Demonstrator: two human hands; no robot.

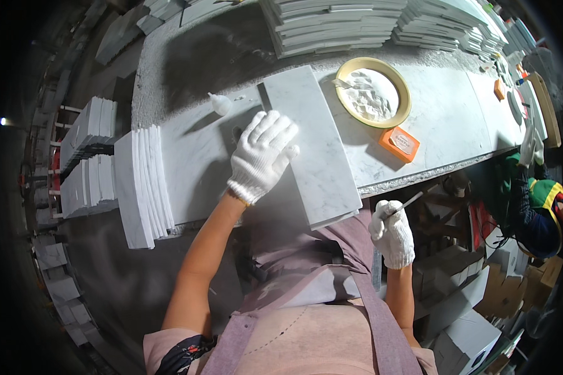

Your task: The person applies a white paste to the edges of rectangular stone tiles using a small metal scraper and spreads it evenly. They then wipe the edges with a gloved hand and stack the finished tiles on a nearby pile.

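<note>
My left hand [261, 152], in a white knitted glove, lies open with its fingers spread at the left edge of a pale grey-veined marble tile [322, 147]. The tile sits slanted on the bench, its near end reaching past the bench's front edge, with what looks like another slab under it. My right hand [393, 239], gloved too, is closed around a thin dark stick-like tool [413, 200] in front of the bench, right of the tile's near corner. The tool's lower part is hidden in the fingers. A small white squeeze bottle [220, 105] stands beyond my left hand.
A yellow-rimmed bowl [406, 103] of white powdery material and an orange block-shaped box [400, 144] rest right of the tile. Stacked slabs [338, 28] line the bench's back; upright tiles [137, 187] lean at its left end. Another person [541, 212] is at the far right.
</note>
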